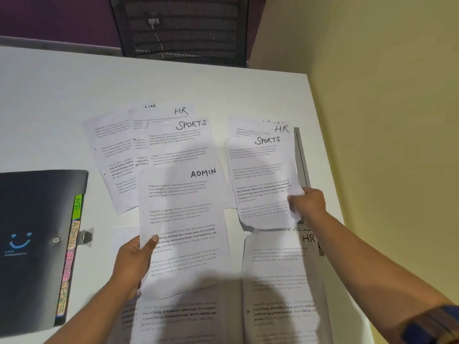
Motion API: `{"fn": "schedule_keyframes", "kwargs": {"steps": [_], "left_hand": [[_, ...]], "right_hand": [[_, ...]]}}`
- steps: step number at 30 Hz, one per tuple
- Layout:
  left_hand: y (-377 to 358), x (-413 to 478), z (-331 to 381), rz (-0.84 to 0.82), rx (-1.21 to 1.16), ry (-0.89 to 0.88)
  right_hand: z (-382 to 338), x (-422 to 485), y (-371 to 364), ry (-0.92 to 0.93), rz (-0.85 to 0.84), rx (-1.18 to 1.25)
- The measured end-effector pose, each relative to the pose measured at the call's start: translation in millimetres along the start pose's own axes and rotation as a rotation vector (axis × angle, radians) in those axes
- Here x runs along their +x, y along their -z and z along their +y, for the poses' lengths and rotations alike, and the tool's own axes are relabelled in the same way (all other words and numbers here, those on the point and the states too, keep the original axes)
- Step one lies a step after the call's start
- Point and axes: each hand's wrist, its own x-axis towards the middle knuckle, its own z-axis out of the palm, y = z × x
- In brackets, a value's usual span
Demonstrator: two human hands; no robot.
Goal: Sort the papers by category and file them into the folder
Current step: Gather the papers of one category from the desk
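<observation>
We sort: left hand (pixel 133 260) pinches white printed ADMIN sheet (pixel 183 232), right hand (pixel 308 203) grips crumpled SPORTS sheet (pixel 264 180), headings visible; black tabbed folder (pixel 37 244) waits closed.

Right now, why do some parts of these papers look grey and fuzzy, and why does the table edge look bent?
Head view: soft shadows, seemingly cast by the person, darken the ADMIN sheet and the lower papers; the small print blurs, while handwritten headings such as SPORTS stay readable; the wide-angle lens seems to skew the white table edges.
</observation>
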Motion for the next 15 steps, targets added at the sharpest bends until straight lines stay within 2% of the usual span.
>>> {"fn": "schedule_keyframes", "kwargs": {"steps": [9,15], "left_hand": [[-1.6,-5.7,3.6,-0.021,-0.021,0.003],[0.0,-3.4,2.3,-0.021,-0.032,0.005]], "right_hand": [[8.1,-8.7,1.9,-0.037,-0.032,0.092],[-1.2,-4.4,0.5,0.067,0.007,0.094]]}}
